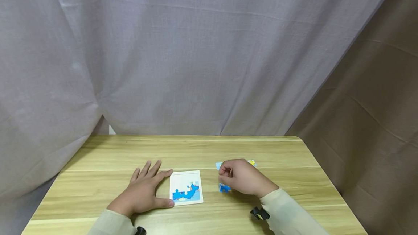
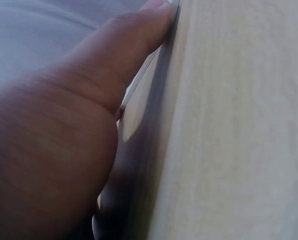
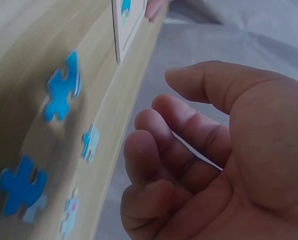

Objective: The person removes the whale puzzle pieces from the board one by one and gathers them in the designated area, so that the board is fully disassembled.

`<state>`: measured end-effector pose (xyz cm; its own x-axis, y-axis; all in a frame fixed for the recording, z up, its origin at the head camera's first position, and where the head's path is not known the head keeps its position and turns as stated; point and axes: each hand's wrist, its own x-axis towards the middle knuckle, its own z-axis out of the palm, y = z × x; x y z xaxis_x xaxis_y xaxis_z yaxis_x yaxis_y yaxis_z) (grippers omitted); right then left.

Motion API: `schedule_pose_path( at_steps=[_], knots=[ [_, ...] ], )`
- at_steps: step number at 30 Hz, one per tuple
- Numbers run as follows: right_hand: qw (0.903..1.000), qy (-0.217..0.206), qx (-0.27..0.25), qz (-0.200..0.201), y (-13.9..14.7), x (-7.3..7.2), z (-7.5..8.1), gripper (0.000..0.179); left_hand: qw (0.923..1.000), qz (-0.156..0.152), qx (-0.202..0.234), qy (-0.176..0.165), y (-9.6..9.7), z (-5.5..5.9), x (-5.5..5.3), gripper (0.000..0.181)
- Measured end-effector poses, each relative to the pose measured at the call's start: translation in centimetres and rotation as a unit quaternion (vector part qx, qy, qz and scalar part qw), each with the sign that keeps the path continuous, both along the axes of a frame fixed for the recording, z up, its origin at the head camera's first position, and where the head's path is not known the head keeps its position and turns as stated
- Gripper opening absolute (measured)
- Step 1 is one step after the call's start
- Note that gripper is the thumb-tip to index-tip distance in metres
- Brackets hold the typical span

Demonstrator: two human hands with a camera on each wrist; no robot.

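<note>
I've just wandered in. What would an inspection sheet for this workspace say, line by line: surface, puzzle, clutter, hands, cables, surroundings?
Surface: table with a light wood-grain top.
Job's things: white tray, its lower part holding joined pieces with a blue picture; at least four loose pieces to its right, two mostly blue.
Clutter: nothing seen.
Left hand: fingers spread, thumb and index finger touching the tray's left side.
Right hand: by the loose pieces, fingers bent, thumb apart, nothing seen in its grasp.
Cables: nothing seen.
Surroundings: grey curtain behind, brown curtain at right.
</note>
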<state>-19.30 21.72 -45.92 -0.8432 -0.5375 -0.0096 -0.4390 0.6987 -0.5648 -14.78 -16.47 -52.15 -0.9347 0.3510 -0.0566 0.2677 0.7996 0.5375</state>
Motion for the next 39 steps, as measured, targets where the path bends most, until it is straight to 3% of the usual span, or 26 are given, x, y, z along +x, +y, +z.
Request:
schedule_pose_path(
  at_steps=[10,13,26,39],
  knots=[
    [0.9938,0.057,0.060,0.075,-3.3,-0.5,0.5,0.003,1.0000,0.001,-0.001,0.000,0.0,-0.1,0.0,0.108],
    [0.9893,0.069,0.082,0.099,-4.2,-0.6,0.6,0.012,1.0000,0.001,-0.001,0.000,0.0,-0.1,0.0,0.108],
    [0.9741,0.047,0.150,0.162,-7.6,-1.1,0.3,0.031,1.0000,0.002,-0.005,0.008,0.0,-0.3,-0.1,0.108],
    [0.9556,0.033,0.225,0.187,-9.4,-1.4,0.5,0.039,0.9999,0.003,-0.008,0.007,0.0,-0.5,-0.3,0.109]
  ],
)
